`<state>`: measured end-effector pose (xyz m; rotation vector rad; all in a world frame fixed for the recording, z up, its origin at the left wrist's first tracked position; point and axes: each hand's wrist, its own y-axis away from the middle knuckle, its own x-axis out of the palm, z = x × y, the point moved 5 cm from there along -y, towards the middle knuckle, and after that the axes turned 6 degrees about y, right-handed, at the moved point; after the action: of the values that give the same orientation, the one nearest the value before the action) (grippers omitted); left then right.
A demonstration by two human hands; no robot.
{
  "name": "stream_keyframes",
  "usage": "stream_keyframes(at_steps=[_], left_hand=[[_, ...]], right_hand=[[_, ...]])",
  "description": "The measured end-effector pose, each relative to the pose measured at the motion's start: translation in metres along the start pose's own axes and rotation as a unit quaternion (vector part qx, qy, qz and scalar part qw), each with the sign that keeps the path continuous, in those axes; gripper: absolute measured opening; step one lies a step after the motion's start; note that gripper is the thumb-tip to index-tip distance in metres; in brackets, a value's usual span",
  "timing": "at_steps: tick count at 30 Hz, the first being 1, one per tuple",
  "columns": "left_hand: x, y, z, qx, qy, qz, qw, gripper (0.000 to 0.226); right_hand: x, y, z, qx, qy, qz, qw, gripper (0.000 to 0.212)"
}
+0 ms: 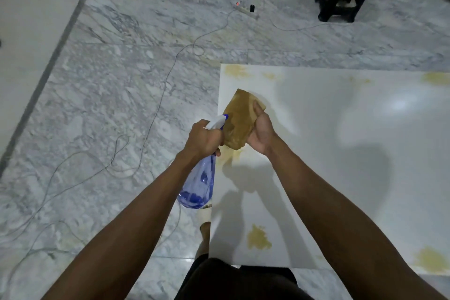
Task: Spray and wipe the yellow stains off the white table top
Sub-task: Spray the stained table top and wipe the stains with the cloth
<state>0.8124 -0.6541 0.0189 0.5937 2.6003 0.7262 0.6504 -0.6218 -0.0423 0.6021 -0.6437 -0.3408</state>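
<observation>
Above the white table top's (341, 153) left edge, the left hand (204, 140) curls its fingers tightly round the neck of a blue spray bottle (198, 185), nozzle aimed right at a brown cloth (239, 120), base toward the person. The right hand (261, 133) pinches the cloth, thumb over it. Yellow stains (258, 238) dot the table. No label is readable.

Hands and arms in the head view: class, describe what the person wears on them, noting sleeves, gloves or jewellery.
Both forearms are bare to the frame edge, with no sleeves in view. The left hand and right hand wear no gloves, and no rings, watch or bracelets show. Dark shorts appear at the bottom.
</observation>
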Motion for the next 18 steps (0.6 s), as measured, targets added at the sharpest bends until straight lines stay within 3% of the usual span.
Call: stream_keyframes(at_steps=[3,6,11,15,18], left_hand=[[-0.013,-0.015,-0.001,-0.023,-0.007,0.000,1.000,0.051],[-0.024,-0.033,0.004,-0.041,-0.014,0.019,0.999,0.070],[-0.038,-0.052,0.002,-0.017,-0.044,0.046,0.998,0.030],[-0.055,-0.077,-0.001,-0.023,-0.037,0.029,0.999,0.036],[-0.066,-0.090,-0.015,-0.006,-0.034,0.029,0.999,0.049]], right_hand=[[0.014,-0.010,0.004,-0.003,-0.005,-0.013,1.000,0.065],[0.023,-0.018,0.001,-0.004,-0.017,-0.031,0.999,0.064],[0.024,-0.035,-0.026,0.015,-0.023,-0.042,0.999,0.067],[0.018,-0.052,-0.031,0.035,0.119,-0.078,0.989,0.057],[0.019,-0.066,0.002,0.013,0.213,-0.128,0.968,0.050]])
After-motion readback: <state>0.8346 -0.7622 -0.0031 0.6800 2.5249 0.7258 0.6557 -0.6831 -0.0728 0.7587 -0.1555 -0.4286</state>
